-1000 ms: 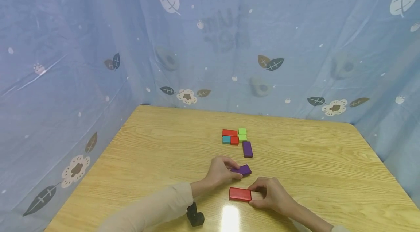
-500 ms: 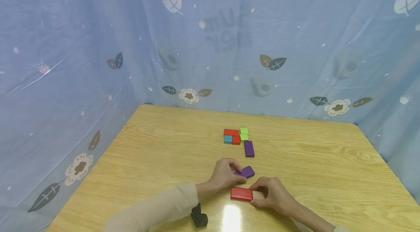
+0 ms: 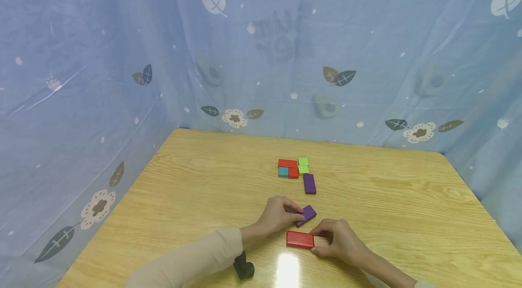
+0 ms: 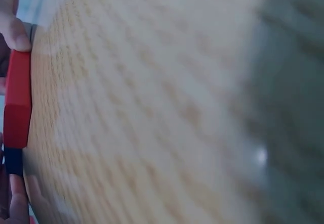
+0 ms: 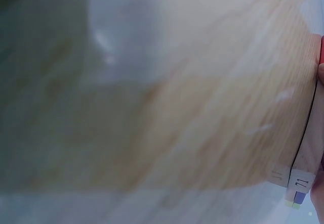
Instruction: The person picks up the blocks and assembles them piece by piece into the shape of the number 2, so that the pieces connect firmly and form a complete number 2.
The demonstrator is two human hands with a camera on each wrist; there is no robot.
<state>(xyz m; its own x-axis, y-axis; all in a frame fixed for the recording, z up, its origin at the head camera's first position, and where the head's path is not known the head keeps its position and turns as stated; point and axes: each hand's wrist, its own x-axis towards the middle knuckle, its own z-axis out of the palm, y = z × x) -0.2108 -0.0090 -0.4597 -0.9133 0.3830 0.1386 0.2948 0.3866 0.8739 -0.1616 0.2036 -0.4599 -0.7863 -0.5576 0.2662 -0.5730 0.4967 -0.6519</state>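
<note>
In the head view my left hand [image 3: 279,214] pinches a purple block [image 3: 308,213], which lies slanted on the table. Just below and to the right, my right hand [image 3: 341,242] grips a pale wooden block [image 3: 321,241] between thumb and fingers. A red block [image 3: 300,239] sits end to end with the pale one. The left wrist view shows the red block [image 4: 17,102] near the dark block [image 4: 13,161] at the left edge. The pale block [image 5: 302,180] bears the number 71 in the right wrist view.
Farther back lie a second purple block [image 3: 309,184], two green blocks [image 3: 303,165], a long red block [image 3: 287,163], a small red block [image 3: 293,173] and a teal block [image 3: 283,172]. A black object [image 3: 244,267] is beside the left sleeve. Blue patterned curtains surround the table [image 3: 212,165].
Over the last second the purple block in my left hand has turned to a steeper slant and shifted slightly right. My right hand keeps its hold beside the red block.
</note>
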